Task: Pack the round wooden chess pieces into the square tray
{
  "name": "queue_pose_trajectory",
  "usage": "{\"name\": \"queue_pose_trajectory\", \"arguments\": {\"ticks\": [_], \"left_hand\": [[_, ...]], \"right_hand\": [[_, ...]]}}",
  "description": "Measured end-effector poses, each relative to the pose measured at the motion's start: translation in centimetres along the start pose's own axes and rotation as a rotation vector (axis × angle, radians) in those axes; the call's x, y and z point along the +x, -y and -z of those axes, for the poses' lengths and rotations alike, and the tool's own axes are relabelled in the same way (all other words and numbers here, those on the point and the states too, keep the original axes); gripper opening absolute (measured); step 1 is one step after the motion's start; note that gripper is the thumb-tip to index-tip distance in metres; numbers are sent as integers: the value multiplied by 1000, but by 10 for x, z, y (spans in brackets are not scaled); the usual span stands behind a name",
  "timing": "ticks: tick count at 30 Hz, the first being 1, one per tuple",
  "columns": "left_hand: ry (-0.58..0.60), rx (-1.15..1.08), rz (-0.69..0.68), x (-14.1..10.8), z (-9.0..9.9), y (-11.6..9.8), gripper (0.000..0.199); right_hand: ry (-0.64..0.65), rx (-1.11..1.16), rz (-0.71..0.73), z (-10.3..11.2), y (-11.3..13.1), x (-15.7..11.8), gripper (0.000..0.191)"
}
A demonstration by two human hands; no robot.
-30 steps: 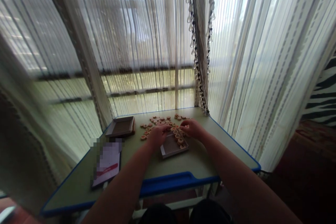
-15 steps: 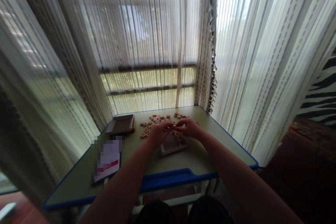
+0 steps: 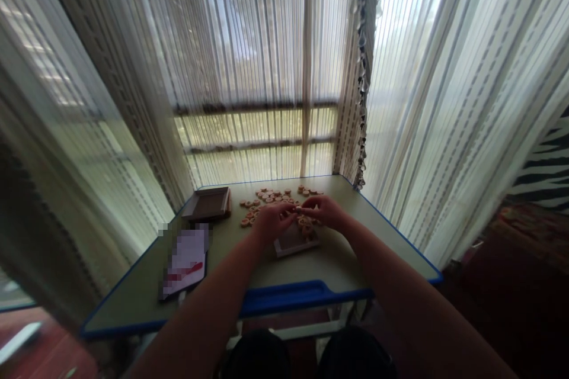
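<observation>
Your right hand point(image 3: 328, 211) pinched a disc point(image 3: 298, 209), your left hand point(image 3: 274, 220) unclear in grip; probably light, stiff and smooth, it best suited holding by the rim.

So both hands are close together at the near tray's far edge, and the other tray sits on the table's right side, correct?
Not quite: the head view shows the other tray on the left side of the table. The left hand and right hand are close together at the far edge of the near tray.
</observation>
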State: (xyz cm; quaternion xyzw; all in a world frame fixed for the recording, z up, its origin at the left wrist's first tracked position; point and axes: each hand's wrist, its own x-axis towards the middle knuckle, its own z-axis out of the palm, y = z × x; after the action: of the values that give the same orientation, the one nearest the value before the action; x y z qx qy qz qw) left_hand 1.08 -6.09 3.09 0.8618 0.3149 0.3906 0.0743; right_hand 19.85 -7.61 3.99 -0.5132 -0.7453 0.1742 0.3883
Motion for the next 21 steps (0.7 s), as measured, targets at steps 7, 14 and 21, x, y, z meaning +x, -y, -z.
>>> {"name": "queue_pose_trajectory", "arguments": {"ticks": [7,14,21], "left_hand": [[24,23,9,0,0,-2,23],[28,58,-13,1,-1,-3,22],[39,128,-36,1,2,-7,20]], "right_hand": [[59,25,-9,0,1,0,36],[65,50,1,-1,-1,2,35],[104,121,49,-2,-3,2,32]]}}
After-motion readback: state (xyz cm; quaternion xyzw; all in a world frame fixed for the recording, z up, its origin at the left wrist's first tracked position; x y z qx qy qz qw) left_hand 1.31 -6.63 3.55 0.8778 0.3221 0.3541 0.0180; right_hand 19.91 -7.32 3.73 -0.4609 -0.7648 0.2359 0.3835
